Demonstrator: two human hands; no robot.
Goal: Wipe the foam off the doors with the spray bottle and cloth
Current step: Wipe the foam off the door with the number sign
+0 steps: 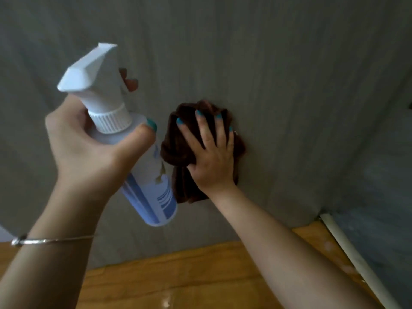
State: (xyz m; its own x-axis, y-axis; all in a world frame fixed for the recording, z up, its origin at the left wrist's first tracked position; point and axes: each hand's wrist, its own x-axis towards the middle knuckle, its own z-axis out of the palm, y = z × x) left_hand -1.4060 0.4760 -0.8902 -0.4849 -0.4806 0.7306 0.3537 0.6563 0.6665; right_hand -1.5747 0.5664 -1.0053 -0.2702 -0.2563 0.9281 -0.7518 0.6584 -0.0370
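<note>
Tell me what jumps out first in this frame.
The white-and-blue spray bottle, held up close to the camera in the left hand at left of centre. Right beside it, the right hand presses a bunched dark brown cloth flat against the grey door.

No words or nos. can be read. The spray bottle (pixel 153 186) has a label w/ blue stripes and a small picture, but it's too blurry to read.
</note>
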